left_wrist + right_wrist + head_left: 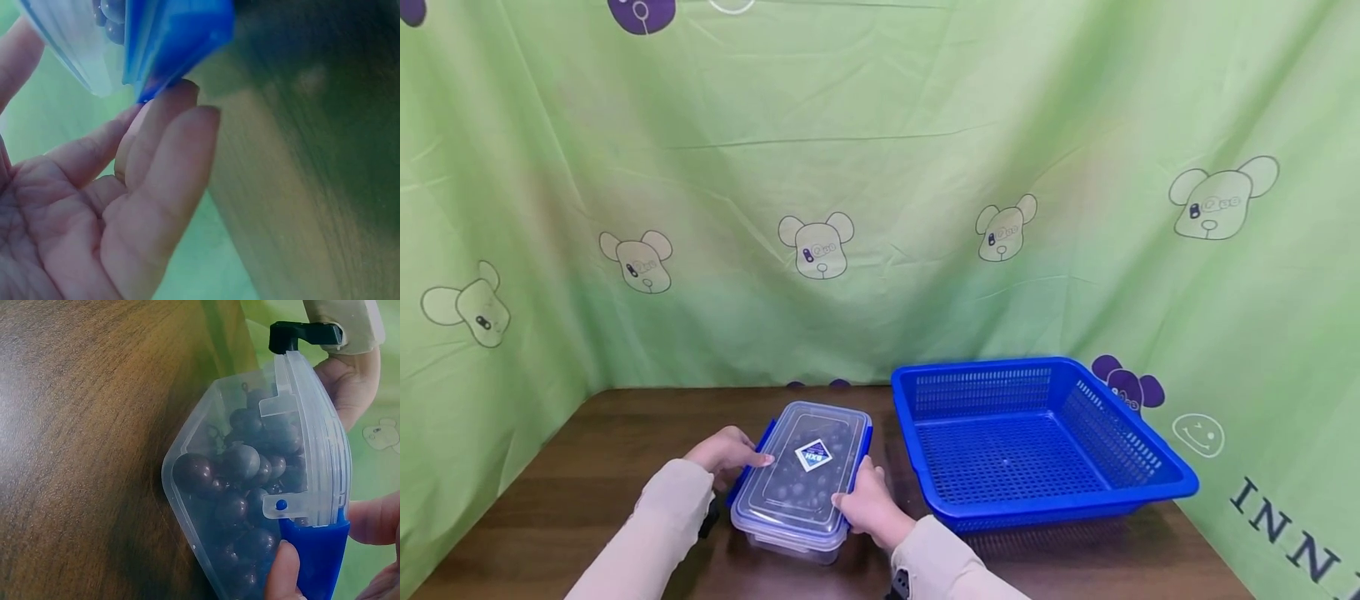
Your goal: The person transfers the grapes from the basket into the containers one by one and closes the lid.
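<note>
A clear plastic food container (786,492) with a lid and blue side latches stands on the table, a diamond-shaped label (813,455) on its lid. Dark round fruits that look like grapes (240,461) show through its wall. My left hand (727,452) grips the container's left side, thumb on the lid and fingertips at the blue latch (181,44) there. On the opposite side my right hand (871,502) holds it, thumb over the lid edge and a finger against the other blue latch (317,553).
A blue plastic basket (1060,508) with slotted walls stands right of the container, close to my right hand. The brown wooden table (572,475) reaches back to a green curtain (910,317) printed with bear heads, which hangs behind and at both sides.
</note>
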{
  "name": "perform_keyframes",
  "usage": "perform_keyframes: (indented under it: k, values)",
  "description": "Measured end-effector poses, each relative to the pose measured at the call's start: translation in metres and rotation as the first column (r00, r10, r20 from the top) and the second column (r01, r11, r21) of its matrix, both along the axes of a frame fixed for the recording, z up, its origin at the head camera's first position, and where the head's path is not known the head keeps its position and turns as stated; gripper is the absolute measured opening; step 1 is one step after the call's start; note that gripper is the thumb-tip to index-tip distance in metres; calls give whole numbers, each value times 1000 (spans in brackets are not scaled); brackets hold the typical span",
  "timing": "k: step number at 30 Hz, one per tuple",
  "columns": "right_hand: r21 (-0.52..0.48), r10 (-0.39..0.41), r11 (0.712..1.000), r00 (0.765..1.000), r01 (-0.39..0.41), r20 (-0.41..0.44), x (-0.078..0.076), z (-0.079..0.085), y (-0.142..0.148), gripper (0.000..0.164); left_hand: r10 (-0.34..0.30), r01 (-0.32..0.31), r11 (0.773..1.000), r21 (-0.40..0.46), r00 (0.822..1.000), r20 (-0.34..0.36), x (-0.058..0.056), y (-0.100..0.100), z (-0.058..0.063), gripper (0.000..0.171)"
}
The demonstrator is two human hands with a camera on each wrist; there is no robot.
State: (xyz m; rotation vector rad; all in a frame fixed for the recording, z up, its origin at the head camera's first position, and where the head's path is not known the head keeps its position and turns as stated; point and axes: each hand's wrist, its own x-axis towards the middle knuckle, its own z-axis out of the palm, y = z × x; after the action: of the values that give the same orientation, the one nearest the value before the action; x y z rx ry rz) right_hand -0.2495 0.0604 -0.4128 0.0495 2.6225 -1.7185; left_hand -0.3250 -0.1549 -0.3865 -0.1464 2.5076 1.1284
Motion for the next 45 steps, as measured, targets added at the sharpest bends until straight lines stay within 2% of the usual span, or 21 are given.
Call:
perform_keyframes:
  k: [8,19,25,36,45]
  values:
    - [-2,5,1000,1000,-5,6,1,0,0,67,1,-1,999,33,1000,11,1,1,0,48]
    - [9,15,1000,1000,-15,17,1,-2,0,70,11,-11,999,47,1000,-8,2,1,-2,37]
    - [-3,3,1000,1000,-3,13,1,-2,-1,70,4,-3,1000,6,998,-65,3,6,2,36]
    - [-13,6,1000,1000,-6,17,0,-3,0,70,-23,15,997,-76,994,-104,3,9,3,35]
    - [-13,1,1000,1000,-1,12,1,-1,0,71,-24,12,996,-86,990,-138,5,11,6,35]
